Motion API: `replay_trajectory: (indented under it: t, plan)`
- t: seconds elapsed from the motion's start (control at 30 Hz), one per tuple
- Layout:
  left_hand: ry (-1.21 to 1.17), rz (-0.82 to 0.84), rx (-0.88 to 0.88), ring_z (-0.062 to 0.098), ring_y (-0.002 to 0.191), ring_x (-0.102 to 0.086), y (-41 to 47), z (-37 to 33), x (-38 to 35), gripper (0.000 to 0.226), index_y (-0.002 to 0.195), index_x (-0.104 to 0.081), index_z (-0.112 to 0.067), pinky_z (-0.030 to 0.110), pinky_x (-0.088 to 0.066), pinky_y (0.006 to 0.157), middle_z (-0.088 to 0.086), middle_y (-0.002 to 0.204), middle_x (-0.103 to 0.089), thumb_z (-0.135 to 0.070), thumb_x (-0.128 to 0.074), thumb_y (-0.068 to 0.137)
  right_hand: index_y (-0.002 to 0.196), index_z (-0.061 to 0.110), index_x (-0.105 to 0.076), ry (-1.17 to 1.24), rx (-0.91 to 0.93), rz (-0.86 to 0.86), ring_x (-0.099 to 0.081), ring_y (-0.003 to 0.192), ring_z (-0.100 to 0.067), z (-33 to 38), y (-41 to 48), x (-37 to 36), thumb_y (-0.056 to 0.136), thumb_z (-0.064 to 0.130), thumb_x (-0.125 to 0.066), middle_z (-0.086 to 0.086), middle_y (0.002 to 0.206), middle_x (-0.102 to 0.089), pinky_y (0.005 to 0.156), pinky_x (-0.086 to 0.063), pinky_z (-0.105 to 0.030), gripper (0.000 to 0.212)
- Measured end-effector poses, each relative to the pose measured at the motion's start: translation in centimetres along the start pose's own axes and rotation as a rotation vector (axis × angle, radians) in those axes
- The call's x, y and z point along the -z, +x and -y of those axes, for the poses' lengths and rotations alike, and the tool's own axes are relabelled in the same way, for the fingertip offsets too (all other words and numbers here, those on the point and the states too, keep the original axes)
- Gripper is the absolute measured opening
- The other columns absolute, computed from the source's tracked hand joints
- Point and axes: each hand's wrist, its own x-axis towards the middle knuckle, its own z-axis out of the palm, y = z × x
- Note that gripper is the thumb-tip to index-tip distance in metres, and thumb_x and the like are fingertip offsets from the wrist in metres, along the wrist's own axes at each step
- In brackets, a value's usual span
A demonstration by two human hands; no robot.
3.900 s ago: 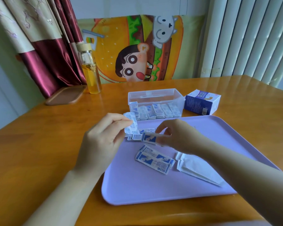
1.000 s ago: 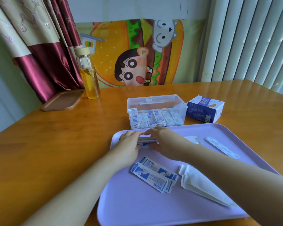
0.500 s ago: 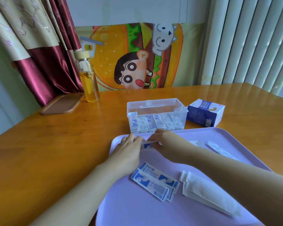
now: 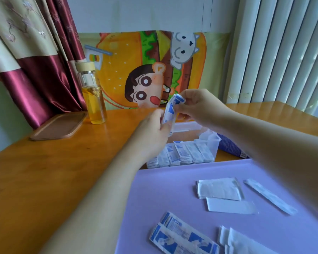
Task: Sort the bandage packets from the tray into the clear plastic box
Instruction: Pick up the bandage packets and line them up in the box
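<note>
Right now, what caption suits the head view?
Left hand and right hand hold packets near the box; more lie on the tray.

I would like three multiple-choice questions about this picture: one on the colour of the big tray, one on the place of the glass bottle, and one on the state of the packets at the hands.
1. What colour is the tray?
A. lilac
B. green
C. red

2. Where does the glass bottle stand?
A. on the tray
B. on the table, beside the brown lid
C. on the floor

3. In what state are the bandage packets at the hands?
A. lying flat on the tray
B. dropped on the table
C. pinched between the left hand and the right hand, lifted off the tray

Answers:
1 A: its whole surface is pale purple.
2 B: its base rests on the wood, next to the lid.
3 C: fingers of both hands close on them in the air.
</note>
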Motion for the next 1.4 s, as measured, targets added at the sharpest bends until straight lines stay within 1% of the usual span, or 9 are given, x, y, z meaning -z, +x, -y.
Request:
replay_trajectory:
  t: [0.13,0.33,0.43,0.5,0.73,0.87,1.1,1.23,1.4]
  plan:
    - [0.196,0.247,0.12,0.029,0.099,-0.061,2.5,1.4,0.4,0.03,0.107,-0.064,-0.01,0.043,-0.049,0.083,0.011,0.109,-0.067,-0.029,-0.042,0.098,0.073,0.012,-0.059,-0.217,-0.202,0.152,-0.056,0.039,0.001,-2.0,3.3,-1.0,0.088,0.001,-0.058,0.0,0.056,-0.062,0.044,-0.046,-0.013,0.019]
    - [0.418,0.379,0.197,0.014,0.071,-0.048,5.0,2.9,-0.7,0.013,0.107,-0.044,-0.017,0.028,-0.033,0.052,-0.001,0.089,-0.053,-0.014,-0.037,0.096,0.091,0.003,-0.056,-0.23,-0.434,0.47,-0.055,0.053,-0.009,-3.8,5.2,-3.1,0.092,-0.003,-0.051,-0.007,0.069,-0.055,0.052,-0.048,-0.016,0.008]
    - [0.486,0.41,0.175,0.023,0.094,-0.053,5.8,3.6,-1.5,0.015,0.095,-0.048,-0.021,0.039,-0.044,0.085,0.003,0.104,-0.059,-0.01,-0.037,0.094,0.1,0.003,-0.055,-0.293,-0.432,0.535,-0.051,0.056,-0.009,-4.4,5.7,-3.7,0.093,-0.001,-0.051,-0.005,0.068,-0.055,0.053,-0.045,-0.016,0.01]
    - [0.529,0.424,0.184,0.024,0.103,-0.049,6.0,3.8,-1.6,0.024,0.087,-0.052,-0.025,0.048,-0.029,0.102,0.001,0.106,-0.06,-0.009,-0.035,0.093,0.095,0.004,-0.056,-0.345,-0.424,0.54,-0.05,0.054,-0.008,-4.6,5.9,-3.8,0.092,0.0,-0.052,-0.004,0.066,-0.054,0.049,-0.043,-0.016,0.006]
    - [0.591,0.472,0.188,0.02,0.097,-0.041,6.2,4.1,-2.3,0.039,0.09,-0.058,-0.028,0.055,-0.015,0.107,-0.01,0.085,-0.053,-0.004,-0.028,0.093,0.084,0.007,-0.055,-0.528,-0.37,0.613,-0.041,0.053,-0.011,-4.8,5.6,-4.1,0.093,0.003,-0.052,-0.003,0.064,-0.047,0.037,-0.035,-0.011,0.01]
    - [0.553,0.5,0.208,0.02,0.103,-0.043,6.3,4.5,-2.5,0.035,0.095,-0.063,-0.026,0.048,-0.019,0.098,-0.01,0.102,-0.063,-0.007,-0.033,0.093,0.097,0.006,-0.06,-0.675,-0.289,0.629,-0.043,0.055,-0.012,-5.2,5.4,-4.6,0.091,0.009,-0.053,-0.001,0.067,-0.051,0.042,-0.035,-0.015,0.009]
    - [0.545,0.485,0.235,0.014,0.088,-0.039,6.5,5.1,-2.6,0.041,0.089,-0.063,-0.029,0.044,-0.019,0.087,-0.025,0.074,-0.05,-0.01,-0.027,0.095,0.112,0.005,-0.064,-0.81,-0.151,0.517,-0.049,0.078,-0.017,-5.4,5.2,-5.2,0.088,0.019,-0.061,-0.013,0.109,-0.066,0.052,-0.036,-0.019,0.028]
    - [0.547,0.502,0.209,0.014,0.09,-0.044,6.6,5.3,-2.6,0.039,0.087,-0.06,-0.03,0.047,-0.021,0.092,-0.022,0.084,-0.058,-0.014,-0.027,0.096,0.106,0.005,-0.065,-0.819,-0.07,0.438,-0.061,0.097,-0.028,-5.2,4.9,-4.7,0.082,0.02,-0.068,-0.013,0.106,-0.065,0.074,-0.045,-0.03,0.029]
    - [0.522,0.477,0.197,0.017,0.094,-0.043,6.1,4.7,-2.1,0.04,0.092,-0.059,-0.031,0.043,-0.021,0.093,-0.014,0.084,-0.056,-0.012,-0.024,0.094,0.112,0.008,-0.065,-0.915,0.023,0.34,-0.061,0.098,-0.024,-3.6,3.0,-3.2,0.091,0.02,-0.056,-0.008,0.11,-0.063,0.076,-0.05,-0.028,0.026]
